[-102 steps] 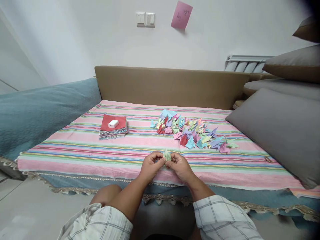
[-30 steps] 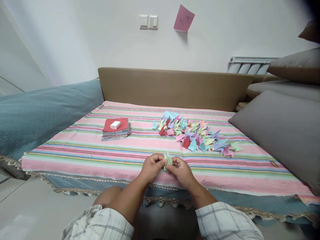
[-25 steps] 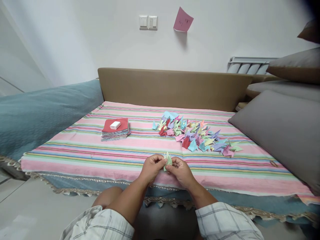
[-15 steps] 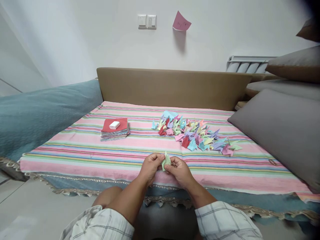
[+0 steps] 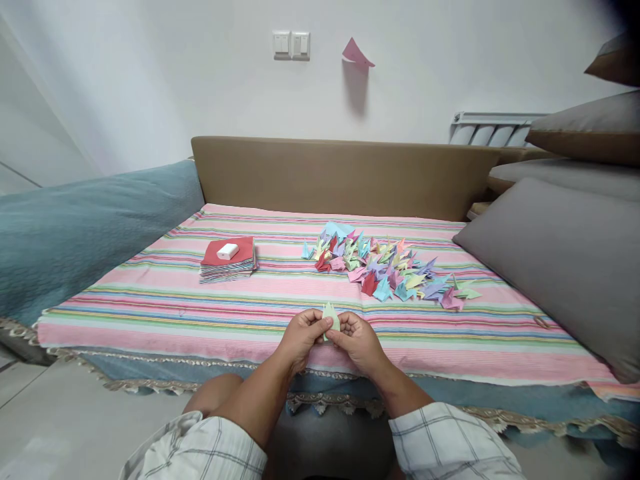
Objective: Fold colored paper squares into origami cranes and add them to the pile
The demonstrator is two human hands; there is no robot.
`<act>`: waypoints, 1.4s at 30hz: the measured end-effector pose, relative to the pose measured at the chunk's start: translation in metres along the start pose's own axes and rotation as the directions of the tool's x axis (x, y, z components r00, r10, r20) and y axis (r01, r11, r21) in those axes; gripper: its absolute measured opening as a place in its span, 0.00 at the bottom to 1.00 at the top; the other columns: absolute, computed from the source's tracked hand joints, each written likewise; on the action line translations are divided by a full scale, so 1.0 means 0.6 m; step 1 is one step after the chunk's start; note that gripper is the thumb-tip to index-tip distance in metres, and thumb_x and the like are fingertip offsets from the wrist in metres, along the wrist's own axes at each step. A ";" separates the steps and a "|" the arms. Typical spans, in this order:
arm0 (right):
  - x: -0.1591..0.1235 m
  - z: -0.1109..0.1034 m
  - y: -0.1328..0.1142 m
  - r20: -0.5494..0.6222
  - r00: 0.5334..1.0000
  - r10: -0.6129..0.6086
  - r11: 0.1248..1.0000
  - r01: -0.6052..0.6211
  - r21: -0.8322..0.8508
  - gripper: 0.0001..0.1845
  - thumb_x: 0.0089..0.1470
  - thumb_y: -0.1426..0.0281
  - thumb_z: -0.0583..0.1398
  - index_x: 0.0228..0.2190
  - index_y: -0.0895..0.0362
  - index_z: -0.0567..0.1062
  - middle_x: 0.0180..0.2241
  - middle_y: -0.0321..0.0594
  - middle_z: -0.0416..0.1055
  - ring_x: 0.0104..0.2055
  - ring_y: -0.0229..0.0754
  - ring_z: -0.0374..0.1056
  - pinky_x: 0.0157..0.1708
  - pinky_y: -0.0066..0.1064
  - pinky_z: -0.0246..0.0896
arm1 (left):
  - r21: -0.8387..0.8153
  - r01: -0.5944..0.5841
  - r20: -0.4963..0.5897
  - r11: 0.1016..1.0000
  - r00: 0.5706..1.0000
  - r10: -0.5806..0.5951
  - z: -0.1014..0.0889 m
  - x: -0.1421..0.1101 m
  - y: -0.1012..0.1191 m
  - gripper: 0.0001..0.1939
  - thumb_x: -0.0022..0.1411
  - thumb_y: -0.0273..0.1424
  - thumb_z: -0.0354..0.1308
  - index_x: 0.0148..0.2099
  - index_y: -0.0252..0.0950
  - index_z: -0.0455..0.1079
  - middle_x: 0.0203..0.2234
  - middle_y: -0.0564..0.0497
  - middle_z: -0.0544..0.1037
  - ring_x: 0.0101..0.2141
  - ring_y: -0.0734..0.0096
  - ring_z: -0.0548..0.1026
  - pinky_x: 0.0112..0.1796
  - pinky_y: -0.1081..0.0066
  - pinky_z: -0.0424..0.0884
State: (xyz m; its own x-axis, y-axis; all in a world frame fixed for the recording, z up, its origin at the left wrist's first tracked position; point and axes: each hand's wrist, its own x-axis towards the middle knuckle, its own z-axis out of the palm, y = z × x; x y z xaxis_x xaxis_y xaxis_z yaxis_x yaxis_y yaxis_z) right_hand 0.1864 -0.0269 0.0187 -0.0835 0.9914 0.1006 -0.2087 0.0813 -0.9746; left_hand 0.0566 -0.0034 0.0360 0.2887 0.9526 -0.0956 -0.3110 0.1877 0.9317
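Note:
A small folded piece of pale green paper (image 5: 330,313) is held upright over the front edge of the striped cloth. My left hand (image 5: 306,335) pinches it from the left, thumb pressed on its face. From the right, my right hand (image 5: 356,340) grips its lower side between thumb and fingers. Both hands are closed, and the fingers behind the paper are hidden. Beyond them lies a pile of folded paper cranes (image 5: 383,270) in many colours. Left of the pile, a stack of paper squares (image 5: 227,267) with a red top sheet carries a small white box-like object (image 5: 228,251).
A striped cloth (image 5: 150,293) covers the sofa seat. Grey cushions (image 5: 545,267) are heaped at the right, and a blue-covered armrest (image 5: 100,227) bounds the left. A brown backrest (image 5: 345,175) runs along the wall, where a pink note (image 5: 356,53) hangs by light switches (image 5: 291,45).
The green paper has turned so more of its flat face shows, and my left thumb has moved across it. The pink note on the wall has curled upward. The view has shifted slightly.

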 end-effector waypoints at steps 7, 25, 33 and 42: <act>-0.001 0.000 -0.003 -0.008 1.000 0.005 0.997 -0.006 -0.083 0.19 0.34 0.58 0.67 0.23 0.55 0.66 0.19 0.31 0.67 0.22 0.35 0.61 0.24 0.27 0.55 | 0.021 -0.023 0.023 1.000 0.999 0.023 -0.001 -0.002 -0.004 0.16 0.37 0.36 0.70 0.23 0.31 0.70 0.15 0.57 0.68 0.19 0.82 0.59 0.23 0.77 0.54; -0.005 0.011 0.002 0.000 0.999 -0.041 0.983 0.040 -0.178 0.17 0.39 0.59 0.65 0.22 0.54 0.63 0.19 0.29 0.62 0.21 0.33 0.55 0.22 0.27 0.50 | 0.008 -0.149 -0.094 0.989 0.984 0.149 0.011 -0.004 -0.006 0.20 0.41 0.39 0.67 0.19 0.34 0.60 0.14 0.60 0.61 0.19 0.82 0.57 0.22 0.78 0.55; -0.001 0.012 0.009 -0.010 0.999 -0.031 0.990 0.029 -0.140 0.18 0.38 0.60 0.65 0.25 0.54 0.62 0.17 0.26 0.60 0.19 0.31 0.54 0.20 0.25 0.48 | 0.016 -0.114 -0.084 0.993 0.990 0.115 0.006 0.002 -0.009 0.22 0.41 0.42 0.67 0.20 0.34 0.58 0.14 0.60 0.61 0.18 0.82 0.57 0.22 0.78 0.54; -0.001 0.010 0.012 -0.020 0.998 -0.062 0.992 0.059 -0.113 0.22 0.40 0.64 0.65 0.32 0.52 0.58 0.16 0.23 0.60 0.16 0.30 0.52 0.19 0.24 0.44 | 0.138 0.007 0.047 0.990 0.999 -0.013 -0.004 0.003 -0.005 0.20 0.37 0.41 0.68 0.24 0.31 0.67 0.16 0.57 0.66 0.19 0.81 0.60 0.22 0.77 0.53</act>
State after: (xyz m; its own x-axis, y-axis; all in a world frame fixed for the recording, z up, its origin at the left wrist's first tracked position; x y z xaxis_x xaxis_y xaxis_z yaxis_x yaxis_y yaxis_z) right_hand 0.1793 -0.0277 0.0126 -0.0510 0.9863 0.1568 -0.1020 0.1510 -0.9833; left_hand 0.0559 -0.0020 0.0322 0.3352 0.9377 -0.0912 -0.1809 0.1591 0.9705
